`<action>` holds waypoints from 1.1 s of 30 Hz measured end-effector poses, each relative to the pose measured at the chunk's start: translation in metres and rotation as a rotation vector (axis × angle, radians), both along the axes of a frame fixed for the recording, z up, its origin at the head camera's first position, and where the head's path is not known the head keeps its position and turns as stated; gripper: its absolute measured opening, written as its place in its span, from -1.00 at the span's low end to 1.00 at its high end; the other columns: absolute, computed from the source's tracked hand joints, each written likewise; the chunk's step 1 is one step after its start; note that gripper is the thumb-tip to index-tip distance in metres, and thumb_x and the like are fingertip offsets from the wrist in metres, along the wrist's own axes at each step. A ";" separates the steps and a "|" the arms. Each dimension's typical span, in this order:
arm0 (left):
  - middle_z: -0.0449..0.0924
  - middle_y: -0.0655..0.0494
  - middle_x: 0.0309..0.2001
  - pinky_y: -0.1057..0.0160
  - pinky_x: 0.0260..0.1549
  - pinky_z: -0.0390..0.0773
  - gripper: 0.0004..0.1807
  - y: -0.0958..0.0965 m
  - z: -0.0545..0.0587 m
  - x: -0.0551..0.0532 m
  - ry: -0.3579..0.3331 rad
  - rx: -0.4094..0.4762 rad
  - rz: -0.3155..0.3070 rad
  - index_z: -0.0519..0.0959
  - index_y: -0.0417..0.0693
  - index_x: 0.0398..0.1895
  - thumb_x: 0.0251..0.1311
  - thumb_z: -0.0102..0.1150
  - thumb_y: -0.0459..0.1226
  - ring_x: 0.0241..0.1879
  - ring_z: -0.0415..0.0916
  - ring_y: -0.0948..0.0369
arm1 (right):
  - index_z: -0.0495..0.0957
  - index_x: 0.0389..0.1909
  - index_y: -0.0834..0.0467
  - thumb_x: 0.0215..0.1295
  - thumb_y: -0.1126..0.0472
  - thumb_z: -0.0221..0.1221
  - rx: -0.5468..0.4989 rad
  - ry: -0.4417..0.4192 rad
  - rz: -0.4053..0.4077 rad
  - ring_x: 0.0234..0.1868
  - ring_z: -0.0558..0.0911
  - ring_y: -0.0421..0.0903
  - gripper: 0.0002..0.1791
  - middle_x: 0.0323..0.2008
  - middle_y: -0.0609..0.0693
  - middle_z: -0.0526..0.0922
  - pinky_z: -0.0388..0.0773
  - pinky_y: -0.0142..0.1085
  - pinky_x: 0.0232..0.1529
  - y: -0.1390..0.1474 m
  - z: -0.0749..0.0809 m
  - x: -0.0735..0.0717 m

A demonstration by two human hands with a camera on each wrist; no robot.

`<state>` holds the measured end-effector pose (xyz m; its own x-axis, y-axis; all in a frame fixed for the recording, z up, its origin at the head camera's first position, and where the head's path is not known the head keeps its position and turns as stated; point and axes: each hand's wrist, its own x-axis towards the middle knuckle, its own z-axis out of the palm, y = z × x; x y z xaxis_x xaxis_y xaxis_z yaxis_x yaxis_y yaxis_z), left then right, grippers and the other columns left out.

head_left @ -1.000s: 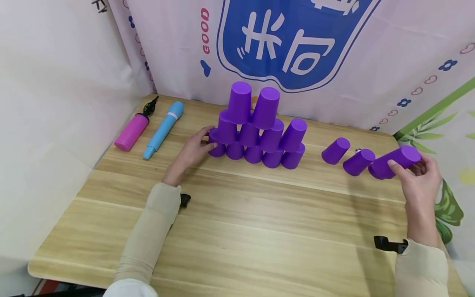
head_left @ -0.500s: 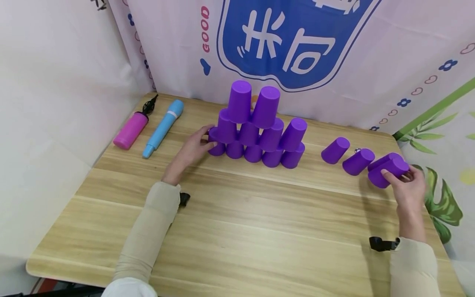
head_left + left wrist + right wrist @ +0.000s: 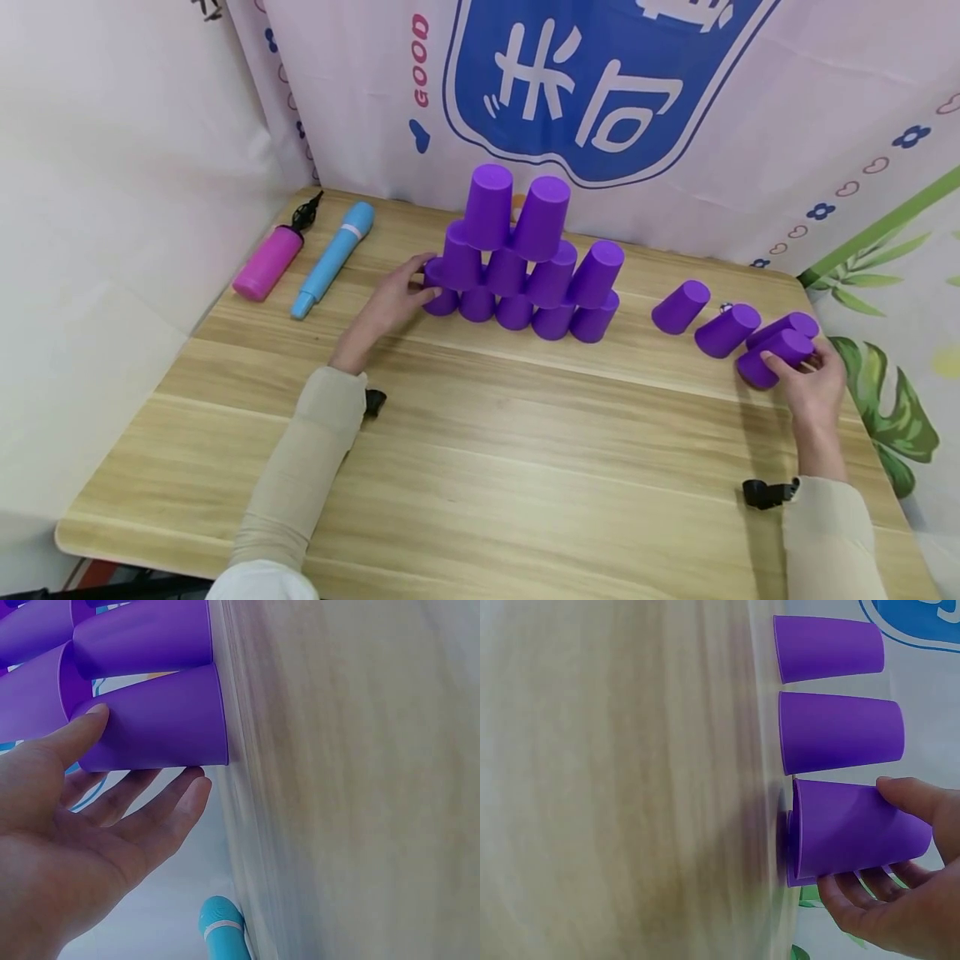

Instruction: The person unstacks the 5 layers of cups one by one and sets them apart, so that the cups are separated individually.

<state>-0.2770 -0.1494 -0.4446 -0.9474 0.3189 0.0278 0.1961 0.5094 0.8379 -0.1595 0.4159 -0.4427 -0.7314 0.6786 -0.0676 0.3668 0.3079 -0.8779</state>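
Upside-down purple cups (image 3: pixel 552 275) form a stepped stack at the back middle of the table, two at the top over wider rows. My left hand (image 3: pixel 392 298) holds the bottom row's left-end cup (image 3: pixel 161 724) loosely, thumb in front and fingers at its outer side. On the right, my right hand (image 3: pixel 813 385) grips another upside-down purple cup (image 3: pixel 847 829), thumb on one side and fingers on the other. That cup is just in front of a standing purple cup (image 3: pixel 797 322), partly hidden by it; its rim seems slightly above the table. Two more cups (image 3: pixel 680 307) stand left of it.
On the left lie a pink pump (image 3: pixel 268 263) with a black nozzle and a light-blue stick-shaped thing (image 3: pixel 332 260) with a white band. A printed cloth (image 3: pixel 360 92) hangs behind the wooden table (image 3: pixel 480 467). A small shiny object sits behind the right-hand cups.
My right hand has brought its cup left and down, from beyond the right end of the row to in front of the last standing cup. The left hand and the stack stay put.
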 end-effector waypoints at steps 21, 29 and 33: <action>0.26 -0.21 0.34 -0.03 0.11 0.51 -0.32 -0.001 0.001 0.000 -0.018 0.004 -0.005 0.10 -0.09 0.48 0.36 0.10 -0.27 0.16 0.42 -0.15 | 0.23 0.28 0.02 0.19 0.16 0.29 0.081 -0.068 0.005 0.23 0.40 -0.03 -0.34 0.28 0.07 0.33 0.41 -0.28 0.25 -0.005 -0.012 0.002; 0.29 -0.21 0.31 -0.02 0.08 0.53 -0.32 -0.002 0.001 0.000 -0.014 -0.004 -0.008 0.11 -0.10 0.48 0.35 0.11 -0.26 0.13 0.45 -0.15 | 0.00 0.48 0.05 0.18 0.12 0.30 0.087 -0.115 0.054 0.30 0.31 0.04 -0.08 0.36 0.10 0.20 0.31 -0.22 0.32 -0.006 -0.004 0.010; 0.28 -0.21 0.32 -0.01 0.10 0.52 -0.32 -0.003 0.001 0.000 -0.020 0.002 -0.010 0.10 -0.09 0.48 0.36 0.10 -0.26 0.14 0.44 -0.14 | 0.03 0.48 0.05 0.22 0.15 0.25 0.161 -0.018 -0.014 0.36 0.22 -0.03 -0.14 0.39 0.07 0.19 0.19 -0.25 0.38 -0.017 0.014 0.015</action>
